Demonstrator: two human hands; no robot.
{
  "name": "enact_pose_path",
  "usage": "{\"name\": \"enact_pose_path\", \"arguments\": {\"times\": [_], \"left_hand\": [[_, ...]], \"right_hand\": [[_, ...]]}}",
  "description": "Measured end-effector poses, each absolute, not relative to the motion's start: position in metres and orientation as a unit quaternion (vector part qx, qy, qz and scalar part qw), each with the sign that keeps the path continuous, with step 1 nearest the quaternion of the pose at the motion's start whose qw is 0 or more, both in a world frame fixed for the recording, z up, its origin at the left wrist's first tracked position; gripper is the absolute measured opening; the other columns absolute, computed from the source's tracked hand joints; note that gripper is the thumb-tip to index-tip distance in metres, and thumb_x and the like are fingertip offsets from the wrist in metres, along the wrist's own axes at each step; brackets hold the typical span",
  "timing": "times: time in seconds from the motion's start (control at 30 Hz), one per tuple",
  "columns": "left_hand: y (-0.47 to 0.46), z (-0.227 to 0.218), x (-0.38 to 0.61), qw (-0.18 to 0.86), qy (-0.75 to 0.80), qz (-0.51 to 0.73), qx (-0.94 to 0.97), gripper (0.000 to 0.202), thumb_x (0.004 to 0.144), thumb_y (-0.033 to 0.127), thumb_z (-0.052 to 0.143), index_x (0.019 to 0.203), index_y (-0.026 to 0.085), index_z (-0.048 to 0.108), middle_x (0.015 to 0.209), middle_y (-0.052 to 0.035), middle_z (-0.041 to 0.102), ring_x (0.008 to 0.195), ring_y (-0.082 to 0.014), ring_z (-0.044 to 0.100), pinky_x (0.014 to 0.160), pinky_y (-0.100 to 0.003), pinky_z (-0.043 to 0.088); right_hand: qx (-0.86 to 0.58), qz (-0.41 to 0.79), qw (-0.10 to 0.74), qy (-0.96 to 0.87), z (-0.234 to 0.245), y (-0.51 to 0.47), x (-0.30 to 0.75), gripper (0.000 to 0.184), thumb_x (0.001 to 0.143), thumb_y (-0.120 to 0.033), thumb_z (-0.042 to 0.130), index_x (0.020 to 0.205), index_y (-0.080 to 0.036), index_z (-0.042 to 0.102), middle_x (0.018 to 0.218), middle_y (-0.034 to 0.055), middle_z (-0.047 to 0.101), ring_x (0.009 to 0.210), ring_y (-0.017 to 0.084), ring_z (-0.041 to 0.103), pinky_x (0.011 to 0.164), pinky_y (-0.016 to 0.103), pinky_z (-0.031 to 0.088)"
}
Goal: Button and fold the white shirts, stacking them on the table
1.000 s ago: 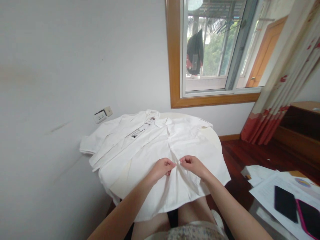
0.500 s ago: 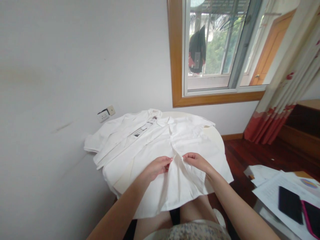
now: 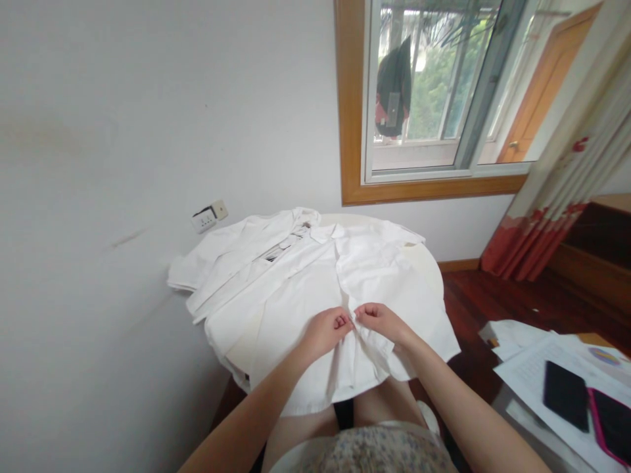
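A white shirt (image 3: 300,322) lies spread over a round table (image 3: 428,263), its collar toward the wall and its lower hem hanging over the near edge above my legs. My left hand (image 3: 329,334) pinches the left side of the front opening. Close beside it, my right hand (image 3: 379,320) pinches the right front edge, fingertips almost touching those of the left. Fabric bunches up between and below the two hands. Any button there is too small to make out. Another white garment (image 3: 236,246) with a dark print lies to the left, partly under the shirt.
A wall socket (image 3: 203,220) is behind the table at the left. On the right, papers (image 3: 522,358) carry a black phone (image 3: 566,395) and a pink-edged phone (image 3: 611,420). A wood-framed window (image 3: 351,131) and a curtain (image 3: 537,223) stand beyond.
My left hand has moved right, closer to my right hand, and its fingers have curled in more. The two front edges of the shirt are now drawn together.
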State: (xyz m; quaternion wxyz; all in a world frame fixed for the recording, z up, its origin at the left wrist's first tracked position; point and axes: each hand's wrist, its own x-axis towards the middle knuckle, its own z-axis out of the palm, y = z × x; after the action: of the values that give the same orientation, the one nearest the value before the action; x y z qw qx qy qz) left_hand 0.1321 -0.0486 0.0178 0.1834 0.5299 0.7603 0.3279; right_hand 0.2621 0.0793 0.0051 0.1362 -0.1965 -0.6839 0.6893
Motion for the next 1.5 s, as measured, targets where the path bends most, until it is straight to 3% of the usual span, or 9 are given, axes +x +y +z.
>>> {"name": "enact_pose_path", "arguments": {"times": [0.2,0.43,0.63,0.93,1.37,1.5], "left_hand": [[-0.053,0.011,0.127,0.206,0.738,0.383,0.516,0.019,0.08,0.038,0.054,0.078,0.019,0.058,0.063,0.0035,0.054,0.06,-0.0114,0.05,0.057,-0.022,0.037],[-0.058,0.02,0.127,0.188,0.732,0.354,0.551,0.025,0.086,0.041,0.045,0.077,0.019,0.056,0.061,0.0044,0.049,0.057,-0.0107,0.046,0.055,-0.022,0.033],[-0.058,0.017,0.129,0.168,0.733,0.337,0.567,0.026,0.085,0.037,0.046,0.074,0.019,0.061,0.065,0.0018,0.056,0.062,-0.0125,0.05,0.059,-0.023,0.035],[-0.061,0.01,0.121,0.204,0.697,0.373,0.577,0.024,0.084,0.036,0.053,0.079,0.018,0.069,0.08,-0.0025,0.065,0.075,-0.0146,0.058,0.069,-0.023,0.042],[-0.059,0.01,0.118,0.288,0.668,0.422,0.541,0.029,0.083,0.041,0.054,0.079,0.015,0.067,0.078,-0.0037,0.065,0.077,-0.0162,0.058,0.071,-0.025,0.044],[-0.057,0.014,0.119,0.306,0.664,0.429,0.531,0.031,0.081,0.043,0.056,0.077,0.015,0.067,0.078,-0.0038,0.066,0.078,-0.0168,0.058,0.073,-0.026,0.044]], "right_hand": [[-0.172,0.709,0.105,-0.676,0.007,0.082,0.265,0.037,0.068,-0.047,0.068,0.087,-0.015,0.068,0.073,0.0008,0.066,0.064,0.013,0.054,0.063,0.025,0.041],[-0.155,0.728,0.084,-0.663,0.014,0.088,0.268,0.044,0.065,-0.052,0.072,0.089,-0.015,0.07,0.079,0.0029,0.069,0.069,0.015,0.059,0.071,0.029,0.044],[-0.152,0.715,0.104,-0.675,0.025,0.089,0.267,0.046,0.064,-0.053,0.072,0.09,-0.014,0.071,0.084,0.0048,0.071,0.077,0.017,0.062,0.081,0.033,0.046],[-0.172,0.754,0.069,-0.63,0.01,0.079,0.269,0.045,0.063,-0.049,0.075,0.092,-0.014,0.071,0.084,0.0061,0.072,0.076,0.019,0.064,0.079,0.034,0.047],[-0.127,0.738,0.096,-0.656,0.012,0.081,0.274,0.042,0.069,-0.048,0.072,0.094,-0.015,0.07,0.087,0.0053,0.07,0.079,0.017,0.061,0.081,0.031,0.044],[-0.121,0.683,0.107,-0.712,0.021,0.079,0.277,0.035,0.074,-0.045,0.067,0.091,-0.014,0.07,0.079,0.0035,0.067,0.071,0.014,0.056,0.069,0.026,0.043]]}}
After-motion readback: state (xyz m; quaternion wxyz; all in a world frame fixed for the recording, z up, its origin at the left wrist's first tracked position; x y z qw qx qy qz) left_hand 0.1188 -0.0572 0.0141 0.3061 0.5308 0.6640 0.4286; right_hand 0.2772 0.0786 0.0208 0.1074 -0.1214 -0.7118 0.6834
